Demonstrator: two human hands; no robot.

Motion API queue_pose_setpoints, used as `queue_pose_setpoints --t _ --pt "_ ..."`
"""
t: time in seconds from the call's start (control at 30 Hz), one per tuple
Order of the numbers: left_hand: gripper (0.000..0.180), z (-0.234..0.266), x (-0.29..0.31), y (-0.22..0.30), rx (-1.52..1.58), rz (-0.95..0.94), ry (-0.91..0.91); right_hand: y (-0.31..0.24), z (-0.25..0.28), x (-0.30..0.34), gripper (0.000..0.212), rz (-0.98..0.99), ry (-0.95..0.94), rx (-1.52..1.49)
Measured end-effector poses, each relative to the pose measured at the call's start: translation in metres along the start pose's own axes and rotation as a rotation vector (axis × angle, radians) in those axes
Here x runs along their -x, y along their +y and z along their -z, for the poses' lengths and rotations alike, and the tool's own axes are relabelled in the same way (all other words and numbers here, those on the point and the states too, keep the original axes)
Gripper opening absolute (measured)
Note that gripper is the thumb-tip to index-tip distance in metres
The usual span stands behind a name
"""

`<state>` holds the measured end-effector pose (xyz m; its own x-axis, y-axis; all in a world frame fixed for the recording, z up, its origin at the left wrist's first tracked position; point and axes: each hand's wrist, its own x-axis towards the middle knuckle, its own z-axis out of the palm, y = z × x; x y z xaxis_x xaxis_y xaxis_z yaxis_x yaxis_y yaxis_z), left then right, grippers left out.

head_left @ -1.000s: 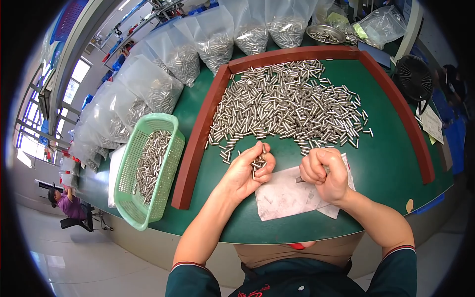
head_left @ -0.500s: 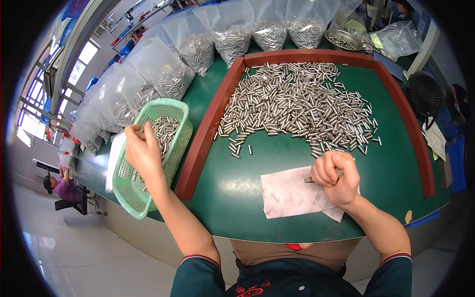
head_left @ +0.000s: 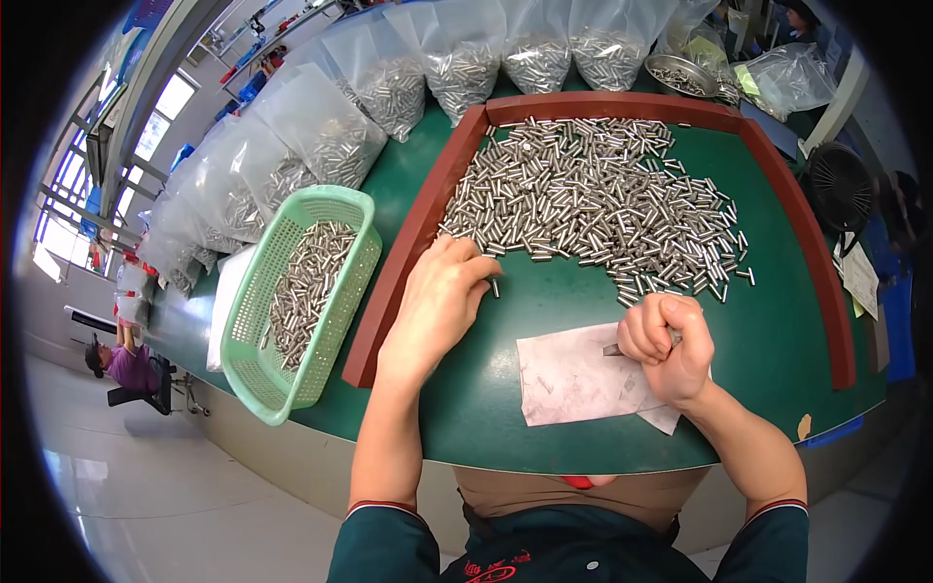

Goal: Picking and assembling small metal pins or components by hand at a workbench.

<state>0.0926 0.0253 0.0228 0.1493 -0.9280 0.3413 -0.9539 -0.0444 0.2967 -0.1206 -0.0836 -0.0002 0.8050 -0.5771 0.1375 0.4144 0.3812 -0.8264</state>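
Metal pins (head_left: 593,199): one broad heap, upper centre of the frame, inside a red-brown rail (head_left: 437,209) on a green table (head_left: 466,413). Left hand (head_left: 437,301): left of centre, at the heap's lower-left edge, fingers bent downward; whether they pinch a pin, I cannot tell. Right hand (head_left: 671,352): right of centre, fingers folded into a fist around a grey piece (head_left: 611,351), over a smudged pale cloth (head_left: 564,384). Green basket (head_left: 342,303): left, partly filled with pins. Clear bags (head_left: 340,151): upper left to top centre, pins inside.
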Motion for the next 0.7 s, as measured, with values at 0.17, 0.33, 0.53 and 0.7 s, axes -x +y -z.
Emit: queue_pose_setpoints --t 0.17,0.33,0.53,0.7 --pt "0.013 -0.006 -0.001 0.003 -0.045 -0.065 -0.086 -0.001 -0.001 0.001 0.036 0.001 -0.003 0.0" --pt "0.005 -0.02 -0.006 0.017 0.433 0.145 -0.082 -0.003 0.0 0.002 0.034 -0.045 0.011 -0.032" --pt "0.009 -0.039 -0.004 0.039 1.529 0.532 -0.181 -0.005 0.0 0.003 0.034 -0.053 -0.005 -0.047" --pt "0.01 -0.04 -0.004 0.038 1.63 0.568 -0.206 -0.005 0.001 0.002 0.033 -0.047 -0.014 -0.036"
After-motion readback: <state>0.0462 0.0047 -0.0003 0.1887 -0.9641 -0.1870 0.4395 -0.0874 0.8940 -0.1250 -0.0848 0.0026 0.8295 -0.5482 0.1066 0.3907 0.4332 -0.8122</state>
